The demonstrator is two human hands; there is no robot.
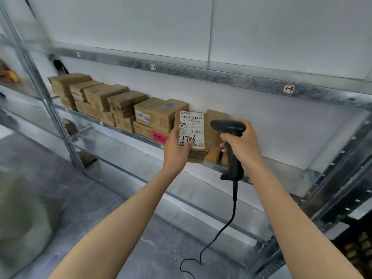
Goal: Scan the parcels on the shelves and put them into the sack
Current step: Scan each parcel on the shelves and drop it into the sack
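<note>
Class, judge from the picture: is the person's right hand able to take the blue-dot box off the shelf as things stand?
Probably not: the right hand grips the scanner, and the labelled parcel in the left hand sits between it and the blue-dot box.

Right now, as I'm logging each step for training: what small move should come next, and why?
Probably aim the scanner at the label and trigger it. The left hand holds the parcel with its label facing the camera, while the right hand grips the scanner, its head close beside the label.
</note>
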